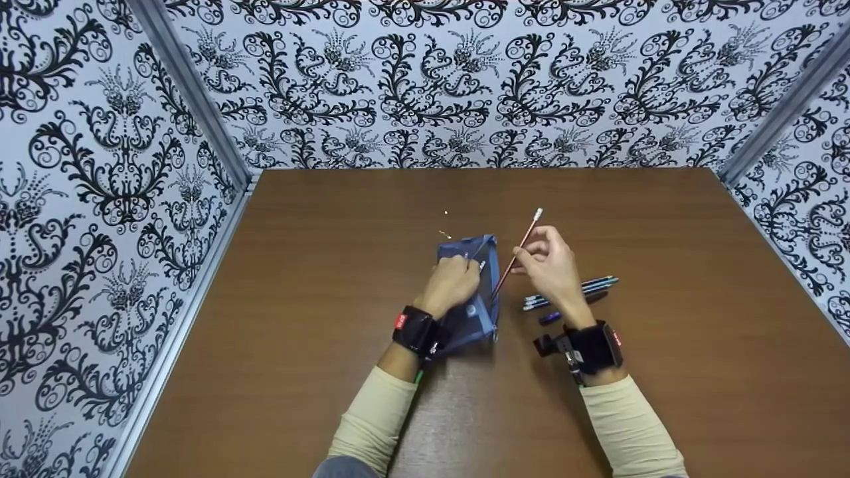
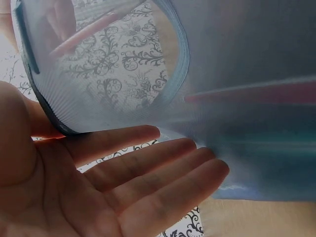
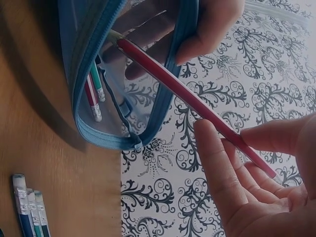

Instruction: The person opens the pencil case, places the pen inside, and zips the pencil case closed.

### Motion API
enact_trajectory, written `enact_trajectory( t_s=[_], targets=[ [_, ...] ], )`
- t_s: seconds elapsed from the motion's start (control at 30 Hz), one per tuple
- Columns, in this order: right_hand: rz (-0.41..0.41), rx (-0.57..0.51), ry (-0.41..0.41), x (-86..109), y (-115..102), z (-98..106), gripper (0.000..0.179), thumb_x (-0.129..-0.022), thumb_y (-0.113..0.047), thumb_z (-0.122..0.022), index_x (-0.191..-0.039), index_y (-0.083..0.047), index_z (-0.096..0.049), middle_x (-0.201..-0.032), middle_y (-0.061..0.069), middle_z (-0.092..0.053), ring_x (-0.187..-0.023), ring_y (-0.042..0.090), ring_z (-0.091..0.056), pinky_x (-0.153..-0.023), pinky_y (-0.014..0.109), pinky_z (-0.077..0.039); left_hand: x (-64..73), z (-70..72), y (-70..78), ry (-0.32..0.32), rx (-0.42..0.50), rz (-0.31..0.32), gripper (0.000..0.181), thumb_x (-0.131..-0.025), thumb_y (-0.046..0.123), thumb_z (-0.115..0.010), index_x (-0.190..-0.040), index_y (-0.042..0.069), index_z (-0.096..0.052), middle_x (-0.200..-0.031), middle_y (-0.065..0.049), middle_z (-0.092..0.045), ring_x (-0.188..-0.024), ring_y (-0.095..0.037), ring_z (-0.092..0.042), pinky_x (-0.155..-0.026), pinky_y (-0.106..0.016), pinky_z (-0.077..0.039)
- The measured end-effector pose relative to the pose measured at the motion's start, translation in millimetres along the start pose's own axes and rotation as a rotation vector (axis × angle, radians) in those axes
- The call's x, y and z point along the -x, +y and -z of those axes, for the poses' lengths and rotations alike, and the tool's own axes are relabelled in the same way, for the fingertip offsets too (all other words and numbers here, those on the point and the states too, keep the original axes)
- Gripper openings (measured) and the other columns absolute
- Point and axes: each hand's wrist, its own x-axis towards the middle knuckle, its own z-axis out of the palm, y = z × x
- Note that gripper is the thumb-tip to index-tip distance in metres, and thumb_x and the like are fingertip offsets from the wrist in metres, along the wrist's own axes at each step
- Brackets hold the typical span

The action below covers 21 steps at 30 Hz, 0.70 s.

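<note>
A blue see-through zippered pencil case [image 1: 479, 322] stands mid-table with its mouth facing right. My left hand [image 1: 453, 284] grips its rim, thumb on one side and fingers behind the mesh. Between thumb and fingers, my right hand [image 1: 552, 265] pinches a red pencil [image 3: 170, 85] with a whitish end up in the head view. The pencil slants, its sharpened tip inside the case's open mouth. Inside the case lie a red-and-white pencil [image 3: 92, 98] and a green pencil [image 3: 97, 83], their eraser ends toward the opening.
Several blue and green pencils [image 1: 601, 283] lie in a bundle on the brown table [image 1: 319, 279], under and right of my right hand. Beside them is a dark pen with a blue end [image 1: 550, 318]. Patterned white walls [image 1: 425, 79] stand behind and at the sides.
</note>
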Motion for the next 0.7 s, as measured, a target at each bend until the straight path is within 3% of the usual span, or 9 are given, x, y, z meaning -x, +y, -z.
enact_trajectory(
  t_s=[0.37, 0.7],
  targets=[
    [-0.007, -0.022, -0.020, -0.3, 2.1, -4.0, 0.032, -0.091, 0.005, -0.062, -0.117, 0.006, -0.042, -0.082, 0.015, -0.062, -0.065, 0.013, -0.068, -0.065, 0.031, -0.059, -0.9, -0.4, -1.2, 0.000, -0.010, -0.004, 0.041, -0.100, 0.025, -0.040, -0.062, 0.014, -0.050, -0.084, -0.016, -0.068, -0.077, -0.028, -0.065, -0.068, -0.041, -0.052],
    [-0.016, -0.027, -0.037, 1.7, 4.1, -7.5, 0.029, -0.091, 0.004, -0.061, -0.115, 0.005, -0.045, -0.082, 0.017, -0.063, -0.066, 0.012, -0.068, -0.064, 0.031, -0.059, -1.3, 0.4, -0.6, -0.012, -0.049, -0.008, 0.041, -0.100, 0.024, -0.039, -0.066, 0.010, -0.057, -0.097, -0.019, -0.071, -0.088, -0.032, -0.068, -0.077, -0.046, -0.053]
  ],
)
